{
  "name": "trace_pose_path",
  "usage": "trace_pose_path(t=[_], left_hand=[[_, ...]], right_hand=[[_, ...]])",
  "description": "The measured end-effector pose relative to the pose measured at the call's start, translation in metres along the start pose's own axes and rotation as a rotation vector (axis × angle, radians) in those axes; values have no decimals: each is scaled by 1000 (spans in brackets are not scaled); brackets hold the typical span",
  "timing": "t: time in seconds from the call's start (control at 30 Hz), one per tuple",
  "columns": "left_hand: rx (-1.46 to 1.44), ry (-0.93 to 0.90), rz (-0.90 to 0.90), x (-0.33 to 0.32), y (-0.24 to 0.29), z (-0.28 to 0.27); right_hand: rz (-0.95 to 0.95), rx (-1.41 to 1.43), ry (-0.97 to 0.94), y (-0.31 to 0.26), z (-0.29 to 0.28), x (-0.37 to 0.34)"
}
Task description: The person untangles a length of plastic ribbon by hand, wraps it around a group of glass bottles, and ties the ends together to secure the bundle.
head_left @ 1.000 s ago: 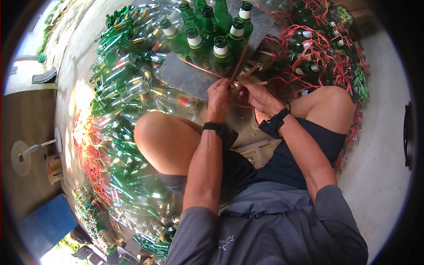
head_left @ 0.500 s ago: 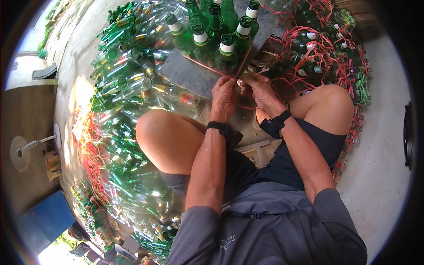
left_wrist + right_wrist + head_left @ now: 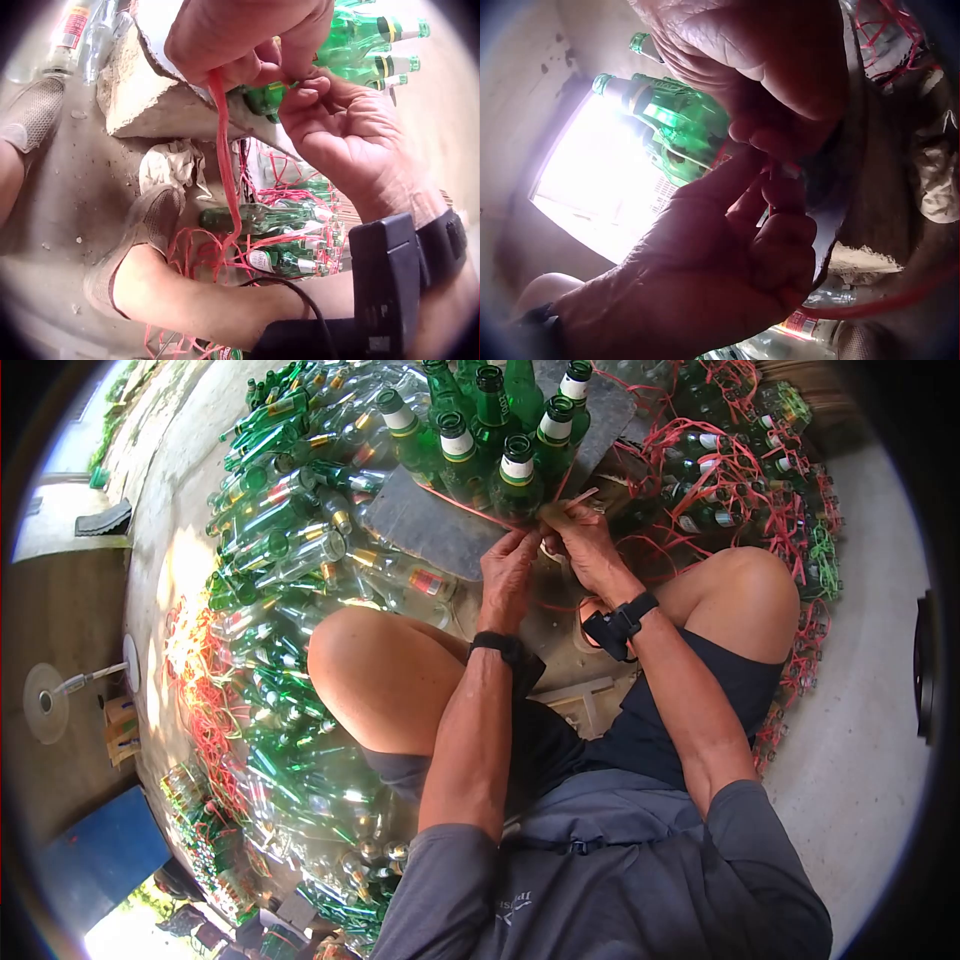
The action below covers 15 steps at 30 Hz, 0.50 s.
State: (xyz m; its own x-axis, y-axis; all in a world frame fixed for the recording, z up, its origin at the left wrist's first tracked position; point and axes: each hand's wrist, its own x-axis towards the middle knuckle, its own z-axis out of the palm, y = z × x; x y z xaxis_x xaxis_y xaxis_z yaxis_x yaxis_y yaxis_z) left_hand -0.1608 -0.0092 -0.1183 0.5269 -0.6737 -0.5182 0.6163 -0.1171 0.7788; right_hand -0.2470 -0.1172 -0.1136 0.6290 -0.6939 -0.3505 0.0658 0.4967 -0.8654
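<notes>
A cluster of green glass bottles [image 3: 515,470] stands upright on a grey slab [image 3: 405,525], with red plastic string [image 3: 465,512] running around its lower part. At the near corner of this cluster, my left hand [image 3: 508,575] pinches the string. Fingertips to fingertips with it, my right hand [image 3: 590,550] pinches the string at the same corner. In the left wrist view a long tail of red string [image 3: 225,150] hangs from under the left hand [image 3: 247,30]. Curled fingers of both hands hide the crossing point in the right wrist view.
Loose green and clear bottles [image 3: 260,550] lie heaped at the left. On the right are bottles tangled with red string [image 3: 720,470]. A pale rough block [image 3: 142,97] supports the slab, and a crumpled white cloth [image 3: 172,169] lies near a shoe [image 3: 161,214].
Both hands stay at the bundle's near corner. My right hand has shifted slightly up and toward the bottles, over the string. The view has drifted a little.
</notes>
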Motion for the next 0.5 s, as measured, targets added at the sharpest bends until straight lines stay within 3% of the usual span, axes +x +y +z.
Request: trace_pose_path(t=[0.2, 0.4, 0.5], left_hand=[[61, 38, 127, 9, -13, 1], [40, 79, 28, 4, -8, 6], [-10, 106, -49, 2, -2, 9]], right_hand=[[4, 20, -10, 4, -8, 3], [95, 6, 69, 8, -20, -2], [182, 29, 12, 12, -17, 0]])
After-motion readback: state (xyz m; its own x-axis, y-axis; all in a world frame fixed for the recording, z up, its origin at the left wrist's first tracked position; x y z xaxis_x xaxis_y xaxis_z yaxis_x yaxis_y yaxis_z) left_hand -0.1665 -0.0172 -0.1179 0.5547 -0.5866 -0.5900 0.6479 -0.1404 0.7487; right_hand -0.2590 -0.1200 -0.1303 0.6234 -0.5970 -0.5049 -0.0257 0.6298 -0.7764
